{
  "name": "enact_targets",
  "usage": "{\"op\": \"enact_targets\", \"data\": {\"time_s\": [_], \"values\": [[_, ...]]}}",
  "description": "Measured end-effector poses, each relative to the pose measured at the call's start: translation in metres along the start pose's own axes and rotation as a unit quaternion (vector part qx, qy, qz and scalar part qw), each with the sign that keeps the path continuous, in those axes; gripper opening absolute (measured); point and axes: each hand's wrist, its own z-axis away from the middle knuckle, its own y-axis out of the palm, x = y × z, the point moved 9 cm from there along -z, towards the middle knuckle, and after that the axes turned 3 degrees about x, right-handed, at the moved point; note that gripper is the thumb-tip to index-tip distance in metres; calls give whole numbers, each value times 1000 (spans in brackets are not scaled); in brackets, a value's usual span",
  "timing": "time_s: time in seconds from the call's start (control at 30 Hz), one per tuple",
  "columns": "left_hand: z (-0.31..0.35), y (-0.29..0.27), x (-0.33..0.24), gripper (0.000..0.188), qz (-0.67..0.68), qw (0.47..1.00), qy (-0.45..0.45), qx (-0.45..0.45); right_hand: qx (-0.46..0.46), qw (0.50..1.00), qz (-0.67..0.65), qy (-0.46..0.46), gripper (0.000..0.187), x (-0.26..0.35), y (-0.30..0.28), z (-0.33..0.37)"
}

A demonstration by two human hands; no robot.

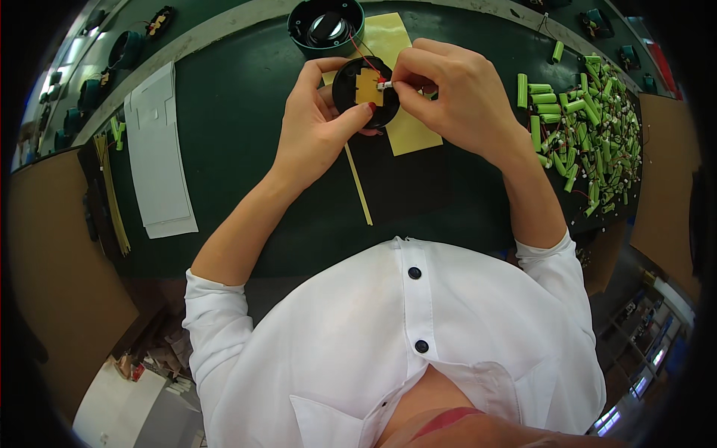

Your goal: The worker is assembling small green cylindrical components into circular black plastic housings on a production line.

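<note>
The right hand pinches a white connector against a yellow circuit board; I can't tell if it's seated. The left hand grips the board's black disc. Beyond the fingertips, the dark-green housing looks not yet closed.

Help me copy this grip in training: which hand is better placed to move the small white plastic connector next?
Probably the right hand: its fingertips pinch the connector, while the left hand supports the round black plastic base.
</note>
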Motion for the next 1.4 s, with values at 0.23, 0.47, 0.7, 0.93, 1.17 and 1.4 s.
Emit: {"op": "enact_targets", "data": {"time_s": [0.23, 0.47, 0.7, 0.93, 1.17, 1.4], "values": [[3, 2, -9, 42, -51, 997, 51, -14, -40, 997, 63, -33, 9, 12, -5, 0], [5, 4, -7, 41, -66, 996, 57, -18, -42, 989, 130, -53, 8, 17, -2, 0], [9, 10, -16, 49, -212, 975, 70, -21, -62, 973, 207, -81, 13, 27, 5, 4], [10, 13, -22, 50, -279, 955, 103, -17, -52, 974, 213, -57, 13, 25, 5, 3], [7, 10, -20, 48, -268, 954, 133, -22, -72, 968, 231, -63, 13, 30, 8, 4], [8, 11, -20, 48, -267, 953, 138, -27, -89, 963, 245, -63, 14, 32, 10, 7]]}}
